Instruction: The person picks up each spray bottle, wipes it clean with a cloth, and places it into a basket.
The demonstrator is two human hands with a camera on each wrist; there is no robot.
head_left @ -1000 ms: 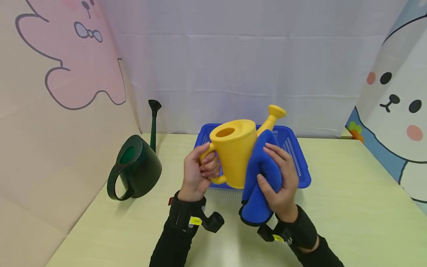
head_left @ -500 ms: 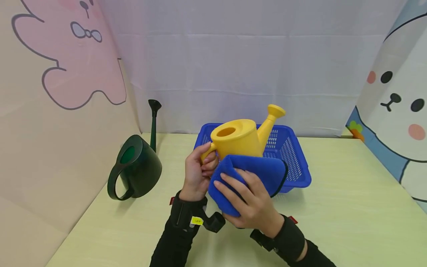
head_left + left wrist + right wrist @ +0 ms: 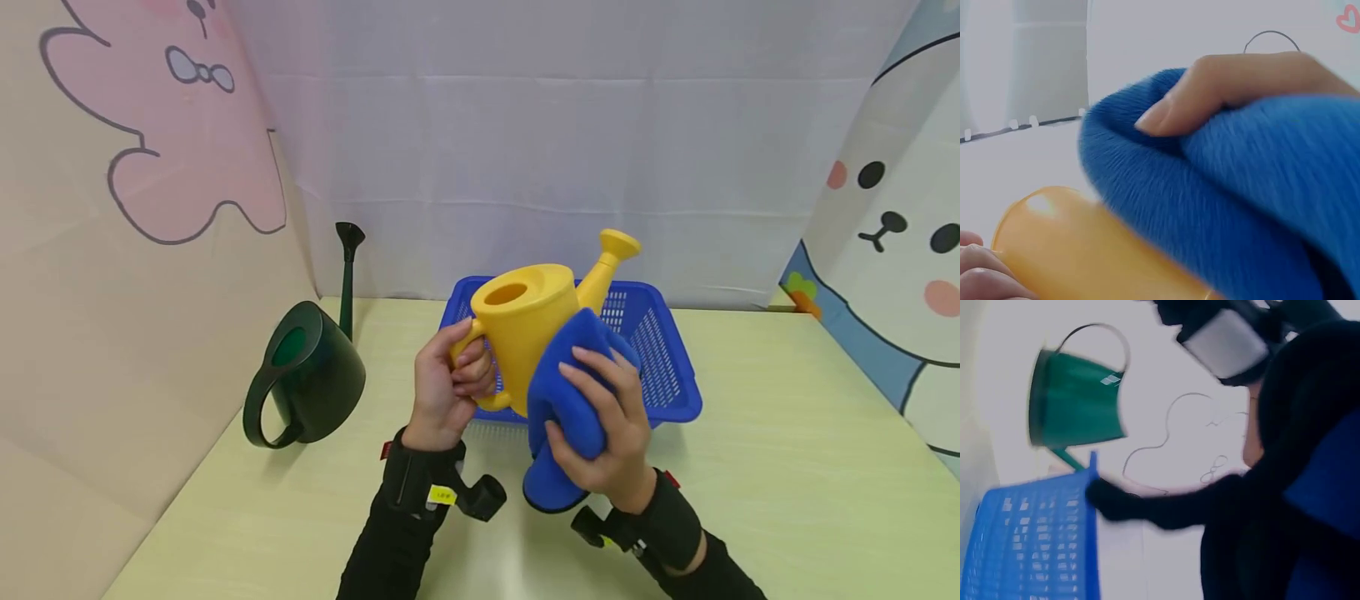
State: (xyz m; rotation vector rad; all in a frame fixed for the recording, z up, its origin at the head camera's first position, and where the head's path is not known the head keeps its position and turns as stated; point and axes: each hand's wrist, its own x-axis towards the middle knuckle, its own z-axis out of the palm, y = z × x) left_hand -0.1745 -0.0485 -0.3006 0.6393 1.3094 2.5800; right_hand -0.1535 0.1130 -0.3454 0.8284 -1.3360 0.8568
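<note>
A yellow watering can (image 3: 517, 325) is held up by its handle in my left hand (image 3: 446, 387), spout pointing to the upper right. My right hand (image 3: 611, 425) grips a folded blue cloth (image 3: 562, 396) with dark edging and holds it against the can's right side, below the spout. The cloth hides that lower part of the can. In the left wrist view the plush cloth (image 3: 1166, 187) lies over the yellow can body (image 3: 1091, 244), one finger pressed into its fold.
Behind the can stands a blue perforated basket (image 3: 660, 367) on the pale table (image 3: 787, 467). A dark green watering can (image 3: 318, 383) is at the left, near the printed side wall (image 3: 180, 167). A white curtain (image 3: 540, 150) hangs at the back.
The cloth swept across the can's front toward the left hand, then back to its right side, turning with the right hand. The left hand and yellow can have stayed nearly in place.
</note>
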